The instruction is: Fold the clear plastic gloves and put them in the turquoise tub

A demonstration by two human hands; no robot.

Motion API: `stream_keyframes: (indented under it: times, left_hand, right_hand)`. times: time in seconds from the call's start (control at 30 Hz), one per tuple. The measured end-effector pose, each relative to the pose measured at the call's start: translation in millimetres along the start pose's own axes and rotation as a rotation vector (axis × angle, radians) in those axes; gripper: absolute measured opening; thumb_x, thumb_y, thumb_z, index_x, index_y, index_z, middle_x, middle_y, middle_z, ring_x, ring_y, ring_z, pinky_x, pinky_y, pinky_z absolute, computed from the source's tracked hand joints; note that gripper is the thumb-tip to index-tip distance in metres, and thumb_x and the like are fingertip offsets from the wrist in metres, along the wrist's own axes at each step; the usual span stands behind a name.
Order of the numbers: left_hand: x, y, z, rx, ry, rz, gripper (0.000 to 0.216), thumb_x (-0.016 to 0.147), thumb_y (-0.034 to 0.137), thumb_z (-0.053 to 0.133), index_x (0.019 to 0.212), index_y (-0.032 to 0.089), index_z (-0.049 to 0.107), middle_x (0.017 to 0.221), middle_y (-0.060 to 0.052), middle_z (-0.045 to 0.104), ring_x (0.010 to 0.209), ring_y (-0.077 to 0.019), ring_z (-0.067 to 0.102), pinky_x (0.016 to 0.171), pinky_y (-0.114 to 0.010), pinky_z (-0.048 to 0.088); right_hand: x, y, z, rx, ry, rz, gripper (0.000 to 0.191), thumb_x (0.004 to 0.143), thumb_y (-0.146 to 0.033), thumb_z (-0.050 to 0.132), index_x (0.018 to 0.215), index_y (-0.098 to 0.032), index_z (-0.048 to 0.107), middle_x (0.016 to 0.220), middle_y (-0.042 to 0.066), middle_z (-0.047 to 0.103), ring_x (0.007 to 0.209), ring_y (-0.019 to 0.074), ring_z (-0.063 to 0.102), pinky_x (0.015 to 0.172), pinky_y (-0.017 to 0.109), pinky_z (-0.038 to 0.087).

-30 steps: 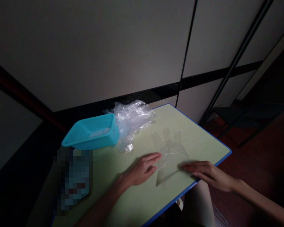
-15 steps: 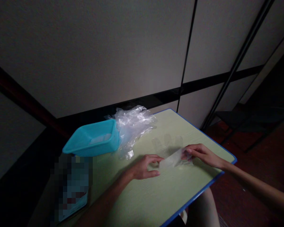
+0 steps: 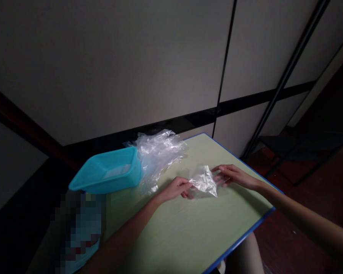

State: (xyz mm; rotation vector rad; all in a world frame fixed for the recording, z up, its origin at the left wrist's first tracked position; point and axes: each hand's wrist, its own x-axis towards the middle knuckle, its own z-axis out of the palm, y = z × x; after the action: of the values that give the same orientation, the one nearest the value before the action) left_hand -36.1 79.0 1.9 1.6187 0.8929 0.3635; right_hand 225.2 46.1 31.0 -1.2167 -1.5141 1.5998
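Pinching the film (image 3: 203, 182) at its nine-o'clock edge in the fingertips of the left hand (image 3: 175, 189), over the table (image 3: 165, 236), extending it toward three o'clock with no clear long axis, and holding the right hand (image 3: 234, 177) half open at its two-o'clock edge, not clearly touching.

We can read no text, label, brand, number or sign anywhere here. On the pixelated object (image 3: 84, 224) at the left of the counter (image 3: 165, 236), we make out dark red marks on a pale blue-green ground, but the blocks are too coarse for us to tell whether they are letters. In the turquoise basket (image 3: 114, 186) we see a whitish patch, with nothing on it that we can read. On the clear plastic film (image 3: 204, 180) between the hands, we find only bright glare and creases.
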Motion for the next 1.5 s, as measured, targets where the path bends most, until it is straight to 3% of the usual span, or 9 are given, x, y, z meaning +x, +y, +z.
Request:
stream_keyframes:
  times: [0.13, 0.23, 0.4, 0.67, 0.97, 1.17, 1.3, 1.5]
  left_hand:
    - [8.5, 1.2, -4.6, -0.108, 0.024, -0.085, 0.044, 0.072, 0.052, 0.055, 0.085, 0.011, 0.061, 0.081, -0.009, 0.066, 0.059, -0.0152, 0.064, 0.050, -0.020, 0.043]
    - [10.2, 2.3, -5.8, -0.172, 0.047, -0.133, 0.043, 0.069, 0.051, 0.057, 0.085, 0.011, 0.061, 0.090, -0.010, 0.066, 0.060, -0.0153, 0.065, 0.049, -0.020, 0.043]
    - [10.6, 3.6, -5.8, -0.240, 0.090, -0.191, 0.039, 0.070, 0.046, 0.058, 0.089, 0.012, 0.060, 0.092, -0.009, 0.065, 0.060, -0.0160, 0.066, 0.050, -0.020, 0.044]
    - [9.1, 6.2, -6.0, -0.279, 0.117, -0.226, 0.038, 0.070, 0.043, 0.061, 0.090, 0.011, 0.061, 0.085, -0.008, 0.066, 0.058, -0.0158, 0.065, 0.050, -0.021, 0.045]
    - [4.1, 10.8, -6.0, -0.306, 0.124, -0.253, 0.032, 0.071, 0.039, 0.063, 0.089, 0.012, 0.061, 0.082, -0.006, 0.066, 0.056, -0.0141, 0.064, 0.051, -0.021, 0.048]
    - [-1.9, 9.6, -2.9, -0.313, 0.106, -0.290, 0.031, 0.072, 0.037, 0.061, 0.091, 0.013, 0.057, 0.078, -0.006, 0.066, 0.055, -0.0146, 0.064, 0.050, -0.021, 0.048]
    - [-2.6, 10.1, -0.7, -0.306, 0.102, -0.292, 0.033, 0.074, 0.036, 0.059, 0.099, 0.015, 0.052, 0.082, -0.005, 0.066, 0.054, -0.0138, 0.064, 0.051, -0.022, 0.048]
    - [-0.8, 11.9, 1.3, -0.233, 0.143, -0.247, 0.026, 0.079, 0.030, 0.053, 0.101, 0.016, 0.051, 0.085, -0.005, 0.066, 0.055, -0.0105, 0.062, 0.044, -0.016, 0.043]
  right_hand:
    - [-1.5, 3.0, -0.6, 0.022, -0.023, -0.036, 0.044, 0.078, -0.044, 0.054, 0.110, -0.015, 0.047, 0.090, 0.010, 0.065, 0.081, 0.0179, 0.062, 0.074, 0.034, 0.047]
    - [-3.2, 7.1, 2.3, -0.005, 0.009, -0.110, 0.057, 0.072, -0.041, 0.061, 0.118, -0.014, 0.039, 0.084, 0.006, 0.064, 0.086, 0.0199, 0.060, 0.076, 0.036, 0.045]
    - [-2.8, 19.0, 4.7, -0.006, 0.052, -0.228, 0.076, 0.067, -0.034, 0.066, 0.127, -0.015, 0.023, 0.082, 0.005, 0.062, 0.083, 0.0186, 0.060, 0.073, 0.034, 0.045]
    - [-17.2, 28.5, 9.5, -0.101, 0.019, -0.306, 0.083, 0.069, -0.027, 0.065, 0.132, -0.019, 0.013, 0.095, 0.007, 0.059, 0.089, 0.0174, 0.058, 0.079, 0.036, 0.044]
    - [-24.0, 30.8, 19.9, -0.159, 0.018, -0.248, 0.063, 0.080, -0.032, 0.049, 0.131, -0.017, 0.015, 0.092, 0.007, 0.060, 0.082, 0.0167, 0.057, 0.077, 0.036, 0.045]
    - [-27.7, 31.3, 21.2, -0.126, 0.089, -0.070, 0.063, 0.076, -0.032, 0.053, 0.128, -0.018, 0.020, 0.087, 0.006, 0.063, 0.066, 0.0142, 0.057, 0.049, 0.025, 0.042]
    - [-20.2, 27.5, 24.2, -0.100, 0.201, -0.017, 0.062, 0.070, -0.033, 0.054, 0.124, -0.018, 0.027, 0.078, 0.003, 0.063, 0.060, 0.0138, 0.057, 0.045, 0.023, 0.040]
    - [2.0, 32.3, 30.3, -0.144, 0.395, -0.105, 0.056, 0.066, -0.034, 0.055, 0.115, -0.017, 0.032, 0.068, -0.001, 0.060, 0.055, 0.0153, 0.059, 0.050, 0.028, 0.045]
